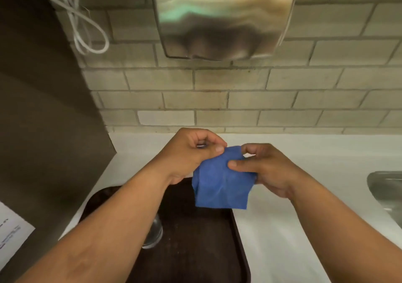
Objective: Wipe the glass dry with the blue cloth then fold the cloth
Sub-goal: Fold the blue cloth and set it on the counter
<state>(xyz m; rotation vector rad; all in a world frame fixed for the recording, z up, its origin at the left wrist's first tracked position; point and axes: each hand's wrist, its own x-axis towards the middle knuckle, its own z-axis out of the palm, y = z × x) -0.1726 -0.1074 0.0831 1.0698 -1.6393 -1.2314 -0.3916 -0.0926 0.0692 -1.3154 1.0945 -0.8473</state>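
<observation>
The blue cloth [219, 184] hangs doubled over in the air above the far end of a dark brown tray [195, 239]. My left hand [189, 152] pinches its upper left corner. My right hand [258, 165] grips its upper right edge, thumb pressed on the front of the fabric. A clear drinking glass [154, 232] stands upright on the tray, mostly hidden under my left forearm.
The tray lies on a white counter [282, 228] against a tiled wall. A steel hand dryer [221, 19] hangs on the wall above. A steel sink [387, 191] is at the right edge. A dark panel [43, 130] bounds the left side.
</observation>
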